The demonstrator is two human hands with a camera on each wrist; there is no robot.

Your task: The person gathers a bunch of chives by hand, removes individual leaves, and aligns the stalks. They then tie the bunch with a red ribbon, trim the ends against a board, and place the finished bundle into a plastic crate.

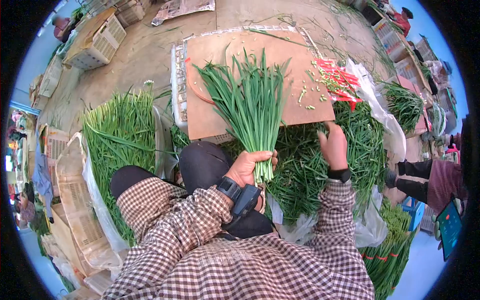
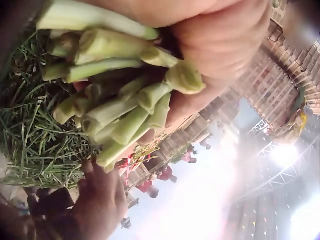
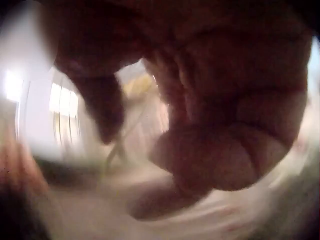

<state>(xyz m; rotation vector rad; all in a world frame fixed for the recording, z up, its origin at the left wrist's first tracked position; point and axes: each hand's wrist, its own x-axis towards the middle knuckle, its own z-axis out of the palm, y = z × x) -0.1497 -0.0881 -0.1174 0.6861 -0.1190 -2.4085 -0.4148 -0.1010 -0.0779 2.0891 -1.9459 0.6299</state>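
Observation:
The left hand (image 1: 244,169) grips the lower stems of a bunch of long green leaves (image 1: 250,107), which fans out over a brown board (image 1: 220,46). In the left wrist view, pale cut stem ends (image 2: 132,112) stick out beside the curled fingers of the left hand (image 2: 215,47). Near the board's front right corner is the right hand (image 1: 334,146), apart from the bunch. The right wrist view shows the right hand (image 3: 220,115) dark and blurred, its fingers bent and thumb apart, with nothing seen in its hold.
Loose greens (image 1: 300,160) lie below the board. Red strips (image 1: 337,80) and small pale pieces lie on its right side. A crate of upright greens (image 1: 120,120) stands at the left. Tied bundles (image 1: 385,265) are at the lower right, near clear plastic (image 1: 372,225).

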